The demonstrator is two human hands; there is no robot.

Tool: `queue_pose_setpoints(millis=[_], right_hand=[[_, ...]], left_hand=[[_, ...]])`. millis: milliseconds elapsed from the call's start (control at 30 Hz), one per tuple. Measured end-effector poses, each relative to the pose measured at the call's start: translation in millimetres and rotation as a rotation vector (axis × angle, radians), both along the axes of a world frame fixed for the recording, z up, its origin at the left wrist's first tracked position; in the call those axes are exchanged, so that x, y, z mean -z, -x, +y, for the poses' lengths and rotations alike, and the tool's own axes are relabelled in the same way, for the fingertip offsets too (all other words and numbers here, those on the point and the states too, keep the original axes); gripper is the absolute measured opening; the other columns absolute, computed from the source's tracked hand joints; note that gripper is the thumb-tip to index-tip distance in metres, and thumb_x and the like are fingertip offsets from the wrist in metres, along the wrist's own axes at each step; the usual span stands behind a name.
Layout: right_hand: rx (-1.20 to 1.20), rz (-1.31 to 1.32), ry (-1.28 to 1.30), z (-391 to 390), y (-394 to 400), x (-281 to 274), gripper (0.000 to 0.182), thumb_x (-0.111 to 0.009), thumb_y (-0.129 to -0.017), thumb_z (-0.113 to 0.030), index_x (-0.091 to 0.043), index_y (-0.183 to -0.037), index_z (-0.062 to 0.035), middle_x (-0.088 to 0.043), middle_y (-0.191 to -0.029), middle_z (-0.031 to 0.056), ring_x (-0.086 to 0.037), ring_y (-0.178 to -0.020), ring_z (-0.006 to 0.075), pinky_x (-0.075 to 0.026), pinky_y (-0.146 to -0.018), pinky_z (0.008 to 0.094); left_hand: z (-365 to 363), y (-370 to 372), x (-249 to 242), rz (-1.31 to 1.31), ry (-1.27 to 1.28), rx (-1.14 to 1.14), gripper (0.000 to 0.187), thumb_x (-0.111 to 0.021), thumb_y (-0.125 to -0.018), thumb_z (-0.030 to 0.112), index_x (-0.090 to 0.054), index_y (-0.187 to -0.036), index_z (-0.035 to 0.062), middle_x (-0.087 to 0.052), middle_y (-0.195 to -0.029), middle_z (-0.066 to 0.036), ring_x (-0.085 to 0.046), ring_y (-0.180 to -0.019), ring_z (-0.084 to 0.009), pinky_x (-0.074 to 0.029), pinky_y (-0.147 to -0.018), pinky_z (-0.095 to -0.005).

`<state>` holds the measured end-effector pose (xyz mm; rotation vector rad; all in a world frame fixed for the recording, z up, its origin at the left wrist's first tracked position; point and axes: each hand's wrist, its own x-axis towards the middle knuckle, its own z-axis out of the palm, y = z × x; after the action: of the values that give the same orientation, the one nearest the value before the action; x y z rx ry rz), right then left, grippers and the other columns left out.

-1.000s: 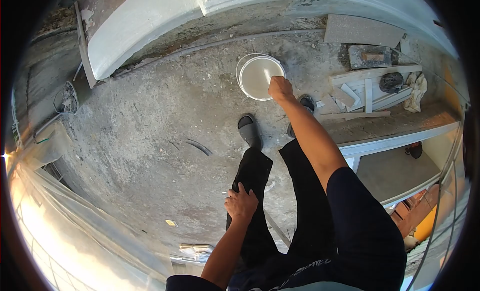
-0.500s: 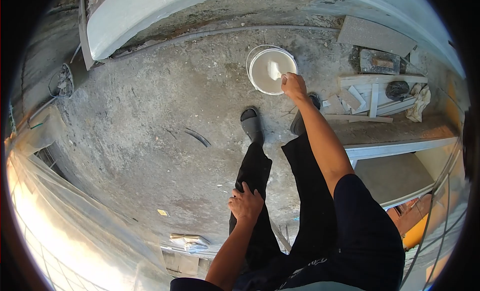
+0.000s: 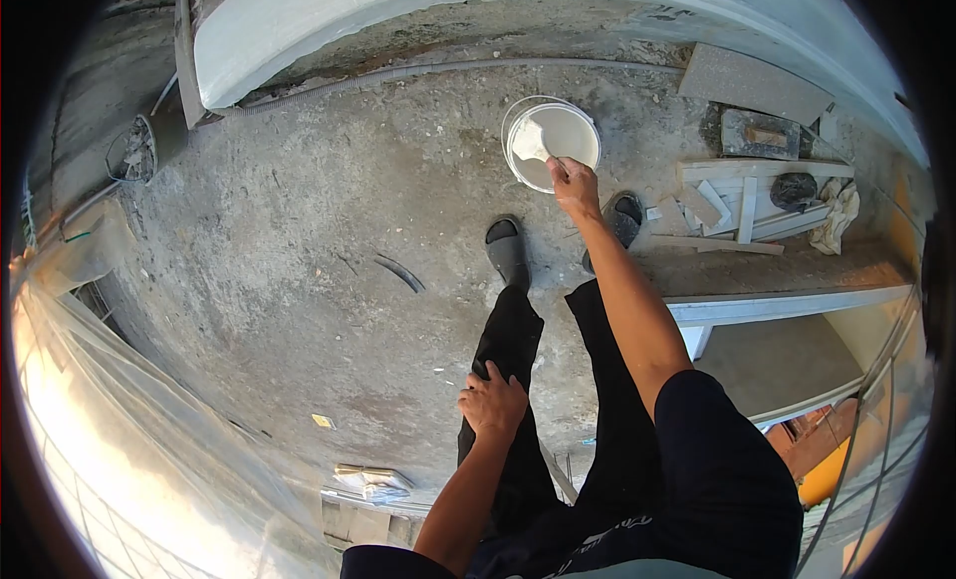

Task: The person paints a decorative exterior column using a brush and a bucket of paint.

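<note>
My right hand [image 3: 575,188] is closed round the handle of a scraper [image 3: 529,141] with a pale, coated blade. The blade is over the left part of a white bucket [image 3: 595,153], which stands on the concrete floor and holds a whitish material. Its wire handle leans out to the upper left. Resting on my left knee, my left hand [image 3: 493,404] has its fingers spread and holds nothing.
Boards and offcuts [image 3: 745,206] lie at the right beside a black bundle [image 3: 794,189] and a cloth [image 3: 835,218]. A dark curved strip [image 3: 399,272] is on the floor. Plastic sheeting [image 3: 149,410] hangs at the left, below a debris-filled bucket [image 3: 164,146].
My right hand has moved slightly left and down, and the scraper blade has shifted to the left side of the bucket. My left hand stays on the knee.
</note>
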<state>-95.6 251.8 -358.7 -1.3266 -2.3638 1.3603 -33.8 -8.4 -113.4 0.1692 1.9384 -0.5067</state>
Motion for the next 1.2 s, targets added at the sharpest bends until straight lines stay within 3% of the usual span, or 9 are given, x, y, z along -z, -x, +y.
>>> queue_pose_setpoints(millis=[100,300,433,533,700,900,1033,1133,1200], right_hand=[[0.068,-0.083,0.199,7.0,-20.0,-28.9,0.034,-0.059,-0.094,-0.036,-0.07,-0.095,-0.0027,-0.065,-0.074,0.0183,-0.064,-0.069,0.0328,-0.051,-0.067,0.0385],[0.172,0.076,0.119,54.8,-61.0,-135.1,0.036,-0.064,-0.094,-0.037,-0.071,-0.097,-0.0019,-0.059,-0.061,0.0065,-0.056,-0.055,0.0133,-0.045,-0.054,0.0299],[0.065,0.143,-0.027,141.7,-50.5,-281.1,0.037,-0.066,-0.094,-0.038,-0.073,-0.098,-0.0014,-0.057,-0.059,0.0007,-0.051,-0.053,0.0074,-0.041,-0.049,0.0257],[-0.045,0.11,-0.146,217.2,-33.8,-333.4,0.039,-0.065,-0.093,-0.041,-0.074,-0.1,-0.0039,-0.052,-0.056,-0.0007,-0.047,-0.054,0.0054,-0.035,-0.048,0.0242],[-0.163,-0.104,-0.152,313.9,-8.0,-342.5,0.043,-0.069,-0.089,-0.046,-0.076,-0.097,-0.0048,-0.046,-0.055,-0.0026,-0.042,-0.052,0.0073,-0.034,-0.049,0.0275],[-0.06,-0.247,-0.233,381.3,-63.3,-359.8,0.045,-0.07,-0.086,-0.048,-0.076,-0.095,-0.0044,-0.049,-0.056,-0.0016,-0.047,-0.054,0.0103,-0.039,-0.053,0.0303],[-0.064,-0.279,-0.589,381.4,-90.7,-379.2,0.041,-0.066,-0.089,-0.044,-0.074,-0.093,-0.0043,-0.064,-0.064,0.011,-0.062,-0.061,0.023,-0.049,-0.063,0.0372],[-0.102,-0.547,-0.882,361.9,-76.9,-365.1,0.034,-0.061,-0.092,-0.037,-0.071,-0.089,-0.0049,-0.068,-0.073,0.0188,-0.068,-0.07,0.0324,-0.053,-0.068,0.0426],[-0.09,-0.579,-0.842,319.8,-42.1,-358.7,0.029,-0.057,-0.093,-0.029,-0.067,-0.087,-0.0027,-0.069,-0.075,0.0213,-0.069,-0.076,0.0381,-0.055,-0.071,0.0469]], left_hand=[[3.1,-2.2,-1.0,0.001,0.0,0.005,0.055,-0.054,-0.09,0.043,-0.051,-0.133,0.0083,-0.056,-0.112,-0.025,-0.062,-0.1,-0.044,-0.049,-0.086,-0.0482],[7.9,1.0,-5.1,0.002,-0.027,0.008,0.055,-0.053,-0.09,0.043,-0.052,-0.133,0.0072,-0.055,-0.119,-0.025,-0.061,-0.106,-0.0421,-0.049,-0.088,-0.0472],[15.4,4.7,-9.9,-0.023,-0.002,0.02,0.055,-0.053,-0.091,0.043,-0.053,-0.134,0.0076,-0.055,-0.121,-0.024,-0.061,-0.106,-0.0406,-0.05,-0.089,-0.0462],[16.4,0.7,-7.2,0.015,-0.024,0.026,0.053,-0.054,-0.09,0.043,-0.055,-0.129,0.007,-0.055,-0.118,-0.021,-0.061,-0.104,-0.0407,-0.05,-0.086,-0.047],[22.4,3.9,-9.0,0.015,-0.023,0.013,0.052,-0.054,-0.09,0.042,-0.056,-0.128,0.0068,-0.055,-0.12,-0.021,-0.061,-0.106,-0.0392,-0.05,-0.087,-0.0461],[24.6,-7.1,-11.5,0.04,-0.02,0.006,0.051,-0.055,-0.089,0.042,-0.057,-0.126,0.0069,-0.055,-0.117,-0.019,-0.061,-0.105,-0.0399,-0.05,-0.086,-0.0465],[26.9,-9.3,-12.4,0.035,-0.016,0.003,0.051,-0.055,-0.09,0.042,-0.056,-0.126,0.0067,-0.056,-0.119,-0.02,-0.061,-0.108,-0.0395,-0.051,-0.088,-0.0467],[24.3,-11.1,-10.1,0.041,-0.021,-0.002,0.051,-0.055,-0.089,0.042,-0.056,-0.126,0.0066,-0.056,-0.119,-0.02,-0.061,-0.109,-0.0389,-0.051,-0.089,-0.0463],[25.8,-10.9,-10.0,0.04,-0.022,-0.003,0.051,-0.055,-0.089,0.042,-0.056,-0.126,0.0065,-0.056,-0.119,-0.02,-0.061,-0.109,-0.0385,-0.051,-0.089,-0.0459]])
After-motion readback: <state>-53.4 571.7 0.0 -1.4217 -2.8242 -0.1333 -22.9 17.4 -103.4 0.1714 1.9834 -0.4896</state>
